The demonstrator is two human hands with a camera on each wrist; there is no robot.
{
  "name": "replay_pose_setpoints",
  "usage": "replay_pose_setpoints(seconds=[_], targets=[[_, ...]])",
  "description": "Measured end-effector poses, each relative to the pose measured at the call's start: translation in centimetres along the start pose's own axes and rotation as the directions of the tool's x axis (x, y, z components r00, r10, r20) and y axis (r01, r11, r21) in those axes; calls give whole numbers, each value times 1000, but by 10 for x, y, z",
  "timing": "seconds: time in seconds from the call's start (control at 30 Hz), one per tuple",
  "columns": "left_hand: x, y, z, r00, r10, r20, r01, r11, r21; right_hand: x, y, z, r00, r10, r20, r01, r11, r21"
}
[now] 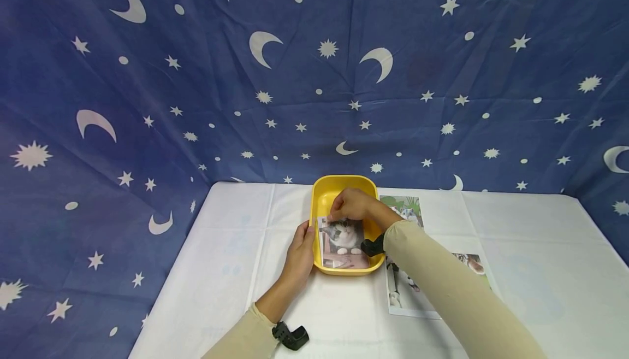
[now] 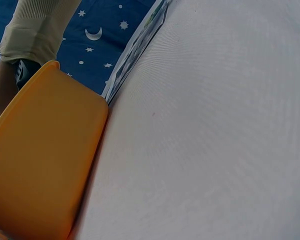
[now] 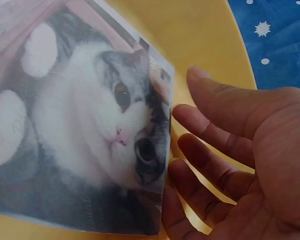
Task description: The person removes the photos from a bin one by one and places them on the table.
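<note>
A yellow plastic tub (image 1: 344, 182) stands on the white-covered table. In it a cat photo card (image 1: 344, 239) is visible, showing a grey-and-white cat with white paws. My left hand (image 1: 300, 249) holds the tub's left side at the rim; in the left wrist view only the tub's outer wall (image 2: 50, 150) shows plainly. Reaching in from the right, my right hand (image 1: 352, 204) is at the card's top edge. Up close in the right wrist view, its loosely bent fingers (image 3: 205, 160) touch the edge of the card (image 3: 90, 120), while the thumb stands apart from it.
To the right of the tub lies a printed sheet (image 1: 400, 311) with several animal pictures, partly covered by my right sleeve (image 1: 452, 282). White cloth (image 1: 236, 260) covers the table. Behind it hangs a blue curtain (image 1: 314, 75) with moons and stars. Each wrist wears a black band.
</note>
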State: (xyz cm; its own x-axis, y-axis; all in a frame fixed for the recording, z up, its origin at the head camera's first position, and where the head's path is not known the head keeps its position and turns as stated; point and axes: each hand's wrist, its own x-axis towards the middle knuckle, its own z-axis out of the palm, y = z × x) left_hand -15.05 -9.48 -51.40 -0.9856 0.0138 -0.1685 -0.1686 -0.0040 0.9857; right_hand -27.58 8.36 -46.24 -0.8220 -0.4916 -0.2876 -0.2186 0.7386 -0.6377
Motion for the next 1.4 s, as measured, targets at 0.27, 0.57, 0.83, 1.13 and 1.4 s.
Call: replay_pose_setpoints(seconds=[0.27,0.57,0.83,1.13,1.4], targets=[[1,0,0,1000,-4,-4,4,1000,9,0,-4,3,1000,13,11,-12,999,-37],[5,-1,-2,1000,-13,8,13,1000,6,-9,-12,0,999,-44,24,45,997,-62],[3,0,-2,1000,-16,-19,16,1000,26,-15,-9,-2,995,-92,21,94,992,-79],[2,0,-3,999,-34,-11,35,999,19,-16,-4,-1,993,-111,27,111,994,-10],[2,2,-1,999,-34,-2,34,999,13,-21,-5,-5,989,-137,53,136,990,20]])
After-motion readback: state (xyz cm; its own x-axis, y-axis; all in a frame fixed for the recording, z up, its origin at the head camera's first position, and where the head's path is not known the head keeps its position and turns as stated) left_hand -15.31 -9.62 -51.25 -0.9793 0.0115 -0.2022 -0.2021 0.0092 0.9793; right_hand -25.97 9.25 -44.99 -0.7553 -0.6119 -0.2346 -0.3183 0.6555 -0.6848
